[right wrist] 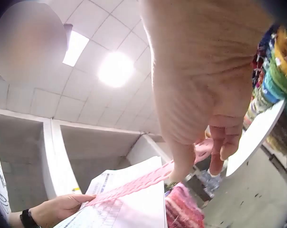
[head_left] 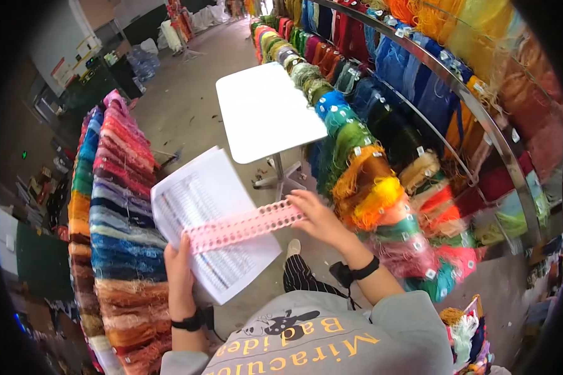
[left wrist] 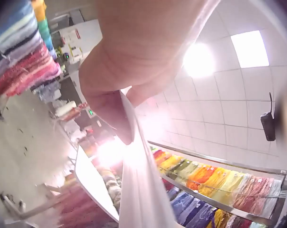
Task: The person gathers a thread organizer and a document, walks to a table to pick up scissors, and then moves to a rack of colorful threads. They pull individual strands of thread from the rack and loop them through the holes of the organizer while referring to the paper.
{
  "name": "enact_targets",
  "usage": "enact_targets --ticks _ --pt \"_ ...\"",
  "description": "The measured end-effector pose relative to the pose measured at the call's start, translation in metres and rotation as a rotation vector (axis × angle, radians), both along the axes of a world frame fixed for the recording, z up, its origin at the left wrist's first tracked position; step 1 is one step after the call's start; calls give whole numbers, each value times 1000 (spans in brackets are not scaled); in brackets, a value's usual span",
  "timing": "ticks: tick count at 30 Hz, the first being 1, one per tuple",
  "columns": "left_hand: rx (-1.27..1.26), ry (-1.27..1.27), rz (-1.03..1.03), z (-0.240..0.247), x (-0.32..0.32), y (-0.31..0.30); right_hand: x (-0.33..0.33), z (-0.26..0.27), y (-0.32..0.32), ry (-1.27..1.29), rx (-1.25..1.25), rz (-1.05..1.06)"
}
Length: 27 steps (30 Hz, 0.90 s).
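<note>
A long pink strip (head_left: 247,226) with rows of round holes along its edges stretches between both hands. Its right end is pinched by my right hand (head_left: 324,222), seen from the palm side in the right wrist view, thumb and fingers at the strip (right wrist: 134,184). My left hand (head_left: 180,272) grips printed sheets of paper (head_left: 197,187) at their lower left edge, its thumb on the strip's left end. The strip lies across the sheets and covers part of their printed tables. In the left wrist view the paper (left wrist: 141,190) appears edge-on below the fingers.
A white-topped table (head_left: 266,112) on a wheeled stand is ahead. Racks of coloured yarn skeins (head_left: 356,134) line the right side, with a curved metal rail (head_left: 481,115) above. Another rack of skeins (head_left: 125,206) stands close on the left. Concrete floor (head_left: 187,94) runs between them.
</note>
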State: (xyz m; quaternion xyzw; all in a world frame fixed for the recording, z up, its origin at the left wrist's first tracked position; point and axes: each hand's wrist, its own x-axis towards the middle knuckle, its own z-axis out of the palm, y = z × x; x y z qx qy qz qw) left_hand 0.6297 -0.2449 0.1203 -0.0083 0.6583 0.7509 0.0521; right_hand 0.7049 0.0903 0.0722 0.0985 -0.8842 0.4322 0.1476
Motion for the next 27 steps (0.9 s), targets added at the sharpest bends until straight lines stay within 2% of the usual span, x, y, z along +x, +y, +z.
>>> enact_targets --ticks 2,4,6,9,14,17,19,20,23,24,26,27 --pt "-70 -5 -90 -3 -54 33 -35 -2 33 88 -7 -145" --pt "-54 -21 -153 -19 -110 63 -71 -14 65 137 22 -175" --pt "-36 -52 -273 -25 -162 93 -99 -12 85 3 -15 -239" --pt "4 -128 -403 -42 -239 130 -143 -19 112 -39 -1 -318" --pt "45 -269 -535 -78 -341 186 -181 -50 126 -113 -14 -463" --pt "25 -437 -627 -96 -383 221 -190 -72 128 -170 -31 -551" --pt "-269 -506 -696 -104 -404 238 -195 -76 125 -203 -42 -595" --pt "-268 -515 -713 -107 -414 243 -198 -76 123 -207 -26 -622" --pt "-550 -409 -774 -100 -435 251 -205 -68 111 -208 13 -672" --pt "-549 -404 -798 -91 -444 252 -213 -63 108 -187 34 -682" --pt "-1201 102 -739 -84 -461 238 -228 -59 95 -172 17 -690" --pt "-1206 328 -700 -108 -478 223 -237 -58 88 -151 -2 -678"
